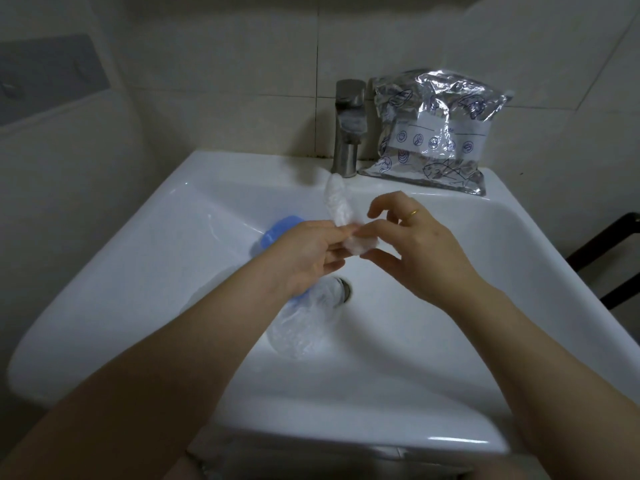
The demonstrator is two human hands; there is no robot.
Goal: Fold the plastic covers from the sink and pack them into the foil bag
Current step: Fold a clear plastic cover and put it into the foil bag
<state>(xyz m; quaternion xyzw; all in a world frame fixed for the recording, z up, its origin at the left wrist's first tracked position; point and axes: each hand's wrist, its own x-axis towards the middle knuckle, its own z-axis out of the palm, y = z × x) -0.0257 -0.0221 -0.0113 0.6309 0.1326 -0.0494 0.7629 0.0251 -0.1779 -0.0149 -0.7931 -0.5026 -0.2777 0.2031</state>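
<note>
Between the two hands, above the basin, a plastic cover (341, 216) is held in a two-handed grip: the left hand (304, 258) pinches its bunched lower end with curled fingertips, and the right hand (419, 251) meets it from the other side, thumb and forefinger closed on the same wad while the remaining fingers stand lifted and loosely bent. A gold ring (412, 213) shows on one of them. From the grip the cover rises as a thin, crinkled, translucent white strip, its free end pointing toward the tap (348, 129). Judged from this, folding of this piece is under way and not complete. Below the grip, more plastic covers (304, 327) lie slack and filmy over the drain, beside a blue rounded item (278, 230) that I cannot identify; these appear untouched. Beyond the grip, the foil bag (436, 133), crumpled, silvery, printed with blue line drawings, leans against the tiled wall on the rim of the glossy white sink (138, 271). Whether anything is packed cannot be told.
</note>
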